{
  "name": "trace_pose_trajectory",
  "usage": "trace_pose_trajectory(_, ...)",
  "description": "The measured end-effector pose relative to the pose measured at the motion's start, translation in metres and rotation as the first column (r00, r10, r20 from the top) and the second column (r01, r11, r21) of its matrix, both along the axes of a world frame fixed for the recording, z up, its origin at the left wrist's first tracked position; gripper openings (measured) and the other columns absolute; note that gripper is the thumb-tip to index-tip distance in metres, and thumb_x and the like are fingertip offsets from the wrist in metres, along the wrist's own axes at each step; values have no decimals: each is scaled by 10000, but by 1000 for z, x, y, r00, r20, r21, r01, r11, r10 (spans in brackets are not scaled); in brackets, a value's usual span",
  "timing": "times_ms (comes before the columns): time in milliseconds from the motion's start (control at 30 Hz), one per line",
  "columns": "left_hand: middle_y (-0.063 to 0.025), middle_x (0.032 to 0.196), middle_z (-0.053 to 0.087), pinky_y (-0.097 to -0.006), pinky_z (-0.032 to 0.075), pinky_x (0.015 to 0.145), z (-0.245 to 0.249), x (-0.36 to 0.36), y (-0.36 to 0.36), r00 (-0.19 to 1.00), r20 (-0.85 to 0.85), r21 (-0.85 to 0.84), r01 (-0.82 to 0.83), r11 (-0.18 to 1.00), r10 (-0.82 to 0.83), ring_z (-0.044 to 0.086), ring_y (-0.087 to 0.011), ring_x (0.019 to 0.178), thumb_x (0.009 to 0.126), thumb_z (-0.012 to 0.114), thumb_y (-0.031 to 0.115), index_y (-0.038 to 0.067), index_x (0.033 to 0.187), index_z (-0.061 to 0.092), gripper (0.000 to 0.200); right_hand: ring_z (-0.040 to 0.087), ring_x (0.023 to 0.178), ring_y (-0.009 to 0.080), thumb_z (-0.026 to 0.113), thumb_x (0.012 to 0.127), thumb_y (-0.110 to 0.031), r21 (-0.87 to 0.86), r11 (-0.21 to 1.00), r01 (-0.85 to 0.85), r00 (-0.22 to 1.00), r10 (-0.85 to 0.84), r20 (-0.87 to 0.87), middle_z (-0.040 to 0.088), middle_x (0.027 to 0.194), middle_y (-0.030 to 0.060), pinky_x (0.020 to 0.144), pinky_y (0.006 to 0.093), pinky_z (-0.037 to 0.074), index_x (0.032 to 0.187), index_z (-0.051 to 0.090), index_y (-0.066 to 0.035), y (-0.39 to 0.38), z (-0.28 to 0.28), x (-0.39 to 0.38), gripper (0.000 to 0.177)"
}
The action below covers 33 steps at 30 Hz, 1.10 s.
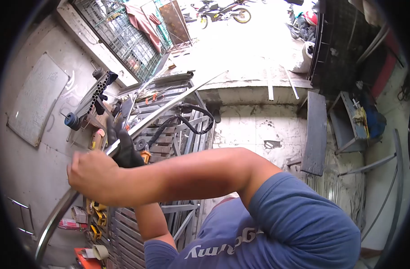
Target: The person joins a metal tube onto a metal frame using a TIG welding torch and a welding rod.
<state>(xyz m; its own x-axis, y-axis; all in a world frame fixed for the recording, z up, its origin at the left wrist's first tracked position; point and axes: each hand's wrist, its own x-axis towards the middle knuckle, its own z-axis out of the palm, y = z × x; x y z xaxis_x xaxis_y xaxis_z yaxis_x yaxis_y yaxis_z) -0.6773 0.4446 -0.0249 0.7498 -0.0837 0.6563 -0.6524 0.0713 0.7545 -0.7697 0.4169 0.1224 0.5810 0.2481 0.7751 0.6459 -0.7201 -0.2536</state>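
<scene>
Workshop's pretty packed on my end: pale wall with a whiteboard beyond the hands on the left, bright doorway ahead with a motorcycle outside, tiled floor off to the right. Only got the head view here. The right hand is bare and closed in a fist round a shiny metal tube, which comes up from the bottom left, passes through both hands and sticks out well past them toward the doorway. The left hand, in a black glove, is just ahead of the right one and up against the tube; part of it is hidden, so I can't tell how tightly it's closed. Slatted metal frames sit beneath and right of the hands, with a looped black cable on top. Just beside the glove I've got a partly hidden orange item, and farther left, a bundle of tubes.
</scene>
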Motion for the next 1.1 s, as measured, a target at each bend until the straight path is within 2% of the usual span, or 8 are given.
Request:
trace_pose_trajectory(100,-242,1357,695,-385,600,953,-22,6,19,994,-18,-70,-112,991,111,720,-287,1176,1155,610,294,-69,1511,511,518,770,853,319,718,947,-216,-34,960,-279,958,280,54,675,999,159,716,447,634,1138,698,12,-21,-36,10,298)
trace_pose_trajectory(300,-268,1189,758,-396,661,785,-50,9,44,940,-64,-134,-340,931,334,774,-283,990,1173,538,350,-117,1427,616,537,747,877,361,872,968,-259,180,983,-36,973,75,-217,724,1071,178,740,451,607,1223,709,-30,-183,-149,66,380)
trace_pose_trajectory(433,-226,1107,785,-387,674,827,-75,13,68,878,-40,-43,-478,877,477,780,-290,975,1183,433,399,-105,1405,665,597,767,916,215,754,1083,-517,223,798,559,352,15,-936,801,1080,184,782,360,603,1285,701,35,-299,-279,154,591)
trace_pose_trajectory(533,-142,896,753,-431,626,928,-76,16,69,824,-30,-39,-566,823,566,731,-248,849,1184,394,506,-82,1392,675,684,781,1007,289,660,1109,-616,491,542,682,287,419,-862,764,1247,216,845,419,631,1562,536,19,-361,-356,222,789)
trace_pose_trajectory(633,-103,842,715,-440,618,976,-83,28,60,682,-94,-115,-731,672,726,726,-242,886,1191,329,520,-76,1409,670,720,677,1362,493,600,1120,-645,638,8,770,358,823,-442,510,1649,358,1095,578,596,1778,101,-7,-398,-402,308,1043)
trace_pose_trajectory(800,-91,948,718,-409,645,922,-64,47,49,536,-288,-120,-843,525,794,730,-226,948,1171,406,514,-50,1451,652,676,491,1542,508,577,1152,-494,647,-370,667,516,855,-43,304,1762,338,1259,656,441,1758,95,45,-442,-484,451,944)
trace_pose_trajectory(900,-71,1020,740,-299,636,702,-66,60,49,452,-571,-177,-883,434,686,726,-169,939,1135,520,504,44,1481,670,595,550,1420,500,599,1139,-460,448,-389,805,540,793,-281,447,1594,307,1195,648,492,1724,225,7,-439,-467,502,836)
trace_pose_trajectory(1100,-59,1009,764,-360,600,884,-95,75,67,354,-605,-194,-934,300,713,717,-152,899,1136,542,367,-14,1364,749,490,632,1145,402,556,1151,-321,353,-316,881,442,815,-374,583,1248,195,1053,581,570,1361,467,-12,-455,-509,530,384)
